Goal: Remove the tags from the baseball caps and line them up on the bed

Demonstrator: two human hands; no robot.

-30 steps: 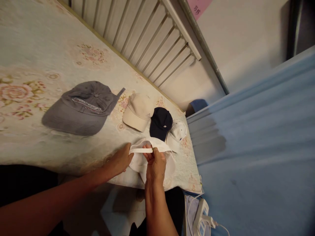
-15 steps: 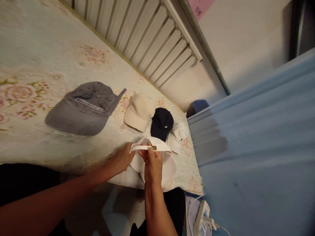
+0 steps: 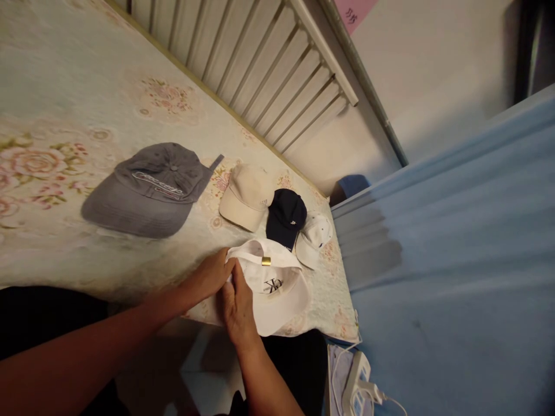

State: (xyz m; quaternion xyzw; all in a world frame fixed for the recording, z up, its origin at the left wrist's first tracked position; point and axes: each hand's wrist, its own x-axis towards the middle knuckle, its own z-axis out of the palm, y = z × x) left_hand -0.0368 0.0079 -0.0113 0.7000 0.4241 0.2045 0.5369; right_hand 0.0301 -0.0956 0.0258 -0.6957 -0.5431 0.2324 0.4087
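A white baseball cap (image 3: 284,309) is held near the bed's front edge, its inside and back strap facing me and its brim toward the lower right. A gold buckle (image 3: 266,261) sits on the strap, and dark letters show inside. My left hand (image 3: 212,274) is closed on the cap's left edge. Beside it, my right hand (image 3: 240,306) pinches the same edge near the strap's left end; its fingertips are partly hidden. Just beyond lie a navy cap (image 3: 286,214), a beige cap (image 3: 247,193) and another white cap (image 3: 316,231). Farther left rests a grey cap (image 3: 151,190).
The caps lie on a floral bedsheet (image 3: 87,115). A metal bed rail (image 3: 260,75) runs along the far side. A blue curtain (image 3: 451,248) hangs at right. Near the bed's lower right corner is a white power strip (image 3: 358,381) with cables.
My right hand has moved left from the buckle to the cap's left edge, uncovering the buckle and the letters inside. My left hand keeps its hold. The other caps have not moved.
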